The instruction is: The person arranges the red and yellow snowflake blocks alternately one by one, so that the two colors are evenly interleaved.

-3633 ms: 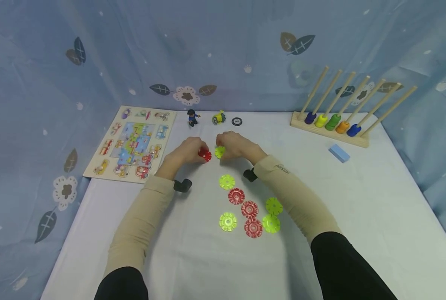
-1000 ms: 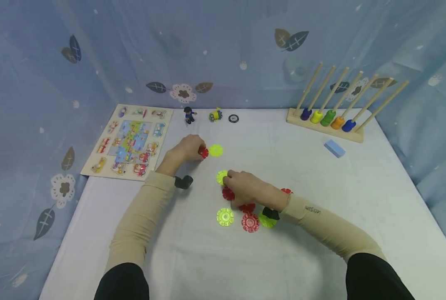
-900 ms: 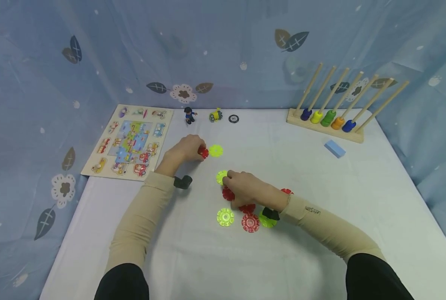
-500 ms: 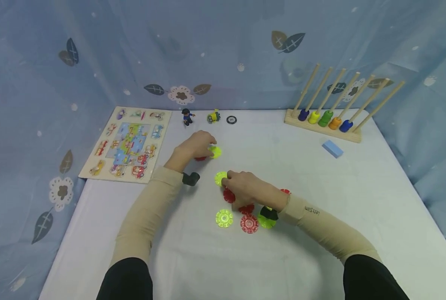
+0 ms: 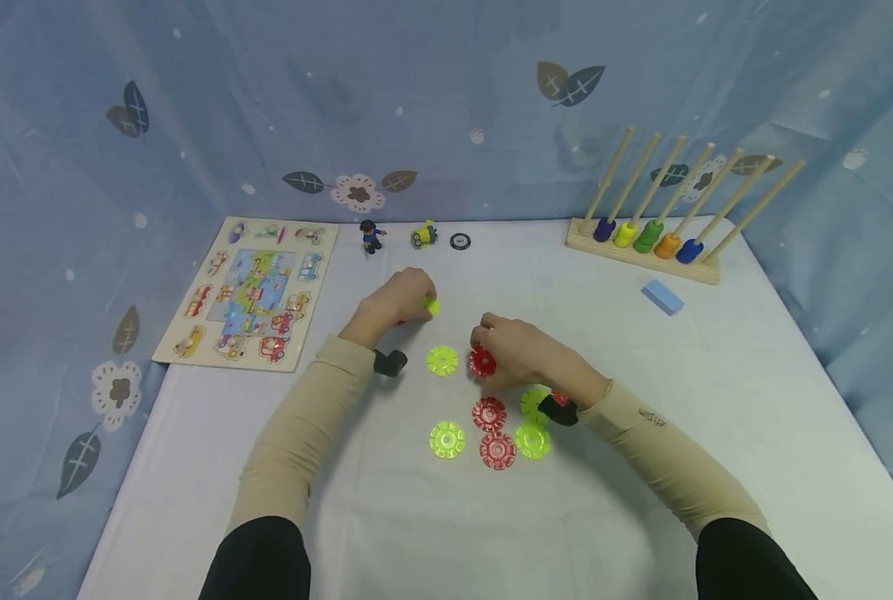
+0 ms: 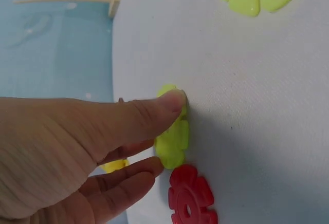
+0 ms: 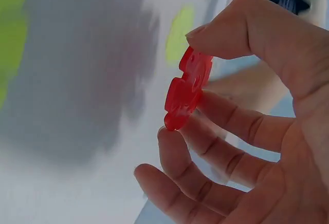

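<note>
My left hand [image 5: 403,297] pinches a yellow-green notched disc [image 6: 173,142] between thumb and fingers; the disc is tipped on edge, close over the white cloth. Right beside it lies a red notched disc [image 6: 189,198], mostly hidden by the hand in the head view. Nearer the middle, my right hand [image 5: 519,350] pinches another red notched disc [image 7: 190,85] by its edges, raised off the cloth in the right wrist view. A yellow-green disc [image 5: 442,361] lies to the left of that hand. Several more red and yellow-green discs [image 5: 489,414] lie below it, one partly under the wrist.
A wooden puzzle board [image 5: 251,292] lies at the left. Along the back edge stand a toy figure [image 5: 371,237], a small yellow-green toy [image 5: 423,235] and a black round chip [image 5: 460,242]. A pegged bead rack [image 5: 644,250] and a blue block [image 5: 663,297] are at the right.
My left hand has let go of the red disc, moved slightly right and taken the yellow-green one. My right hand has picked up a red disc and moved it up and right.
</note>
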Motion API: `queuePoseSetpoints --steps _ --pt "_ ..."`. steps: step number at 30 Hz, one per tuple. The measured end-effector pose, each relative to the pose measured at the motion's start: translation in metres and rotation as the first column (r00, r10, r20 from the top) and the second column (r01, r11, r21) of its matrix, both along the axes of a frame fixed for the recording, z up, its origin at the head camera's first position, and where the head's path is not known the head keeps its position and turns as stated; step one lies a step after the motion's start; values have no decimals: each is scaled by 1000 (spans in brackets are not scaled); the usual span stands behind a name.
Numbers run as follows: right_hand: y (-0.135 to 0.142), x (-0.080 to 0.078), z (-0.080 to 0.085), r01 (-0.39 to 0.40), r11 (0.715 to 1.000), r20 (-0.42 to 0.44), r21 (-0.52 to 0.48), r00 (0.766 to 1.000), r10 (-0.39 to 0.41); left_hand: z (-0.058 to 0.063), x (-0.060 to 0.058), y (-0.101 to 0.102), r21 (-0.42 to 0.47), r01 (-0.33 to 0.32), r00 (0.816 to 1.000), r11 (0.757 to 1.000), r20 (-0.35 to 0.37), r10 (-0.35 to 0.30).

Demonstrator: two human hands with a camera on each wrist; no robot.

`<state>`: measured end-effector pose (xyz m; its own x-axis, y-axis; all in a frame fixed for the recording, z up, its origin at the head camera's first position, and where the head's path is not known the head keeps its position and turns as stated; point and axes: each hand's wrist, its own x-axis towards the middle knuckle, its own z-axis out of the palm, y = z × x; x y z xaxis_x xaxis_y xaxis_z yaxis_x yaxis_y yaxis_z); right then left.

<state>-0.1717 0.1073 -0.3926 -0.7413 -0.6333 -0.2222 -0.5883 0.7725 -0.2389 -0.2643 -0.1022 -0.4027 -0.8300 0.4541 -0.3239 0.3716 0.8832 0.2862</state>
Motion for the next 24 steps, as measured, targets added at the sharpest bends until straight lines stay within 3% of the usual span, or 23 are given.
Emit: queuePoseSetpoints --steps 8,15,19,24 --pt "26 -45 0 97 994 -16 -55 995 -98 -1 0 1 -6 -3 1000 1000 -12 3" --pt "11 -84 -3 112 993 -15 -45 994 -113 -2 -2 2 -18 4 1000 1000 -19 -4" --pt "-7 -96 -10 83 996 -2 -39 997 -83 -2 -2 2 -12 -5 1000 1000 -11 5" --pt "-26 -100 -16 46 998 9 -40 999 -46 -3 -2 1 0 -22 1000 1000 -12 22"
